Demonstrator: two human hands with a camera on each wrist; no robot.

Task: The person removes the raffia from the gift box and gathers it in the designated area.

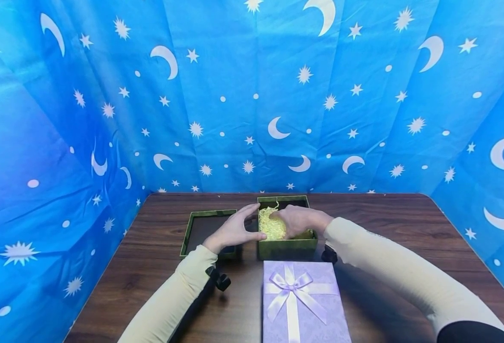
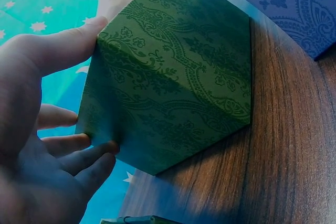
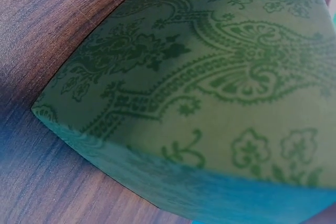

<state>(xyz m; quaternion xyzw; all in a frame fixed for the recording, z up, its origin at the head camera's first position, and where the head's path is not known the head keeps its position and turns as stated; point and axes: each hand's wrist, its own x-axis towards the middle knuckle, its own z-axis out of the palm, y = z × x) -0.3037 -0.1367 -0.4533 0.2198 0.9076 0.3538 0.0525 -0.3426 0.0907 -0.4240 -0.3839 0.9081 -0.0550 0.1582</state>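
A green patterned box (image 1: 288, 248) stands uncovered towards the back of the table, with pale yellow shredded paper (image 1: 271, 225) in its left part. My left hand (image 1: 235, 227) is spread along the box's left side. In the left wrist view its thumb (image 2: 73, 43) and fingertips (image 2: 84, 140) touch the box's edge and wall. My right hand (image 1: 296, 221) reaches down into the box, its thumb at the shredded paper. Its lower fingers are hidden, so a grip on the paper cannot be made out. The right wrist view shows mostly the box's patterned wall (image 3: 236, 77).
Left of the box lies a shallow green lid (image 1: 187, 238), its dark inside facing up. In front stands a lilac gift box (image 1: 305, 305) with a ribbon bow. Blue cloth (image 1: 243, 85) with moons and stars surrounds the wooden table (image 1: 389, 224) at the back and sides.
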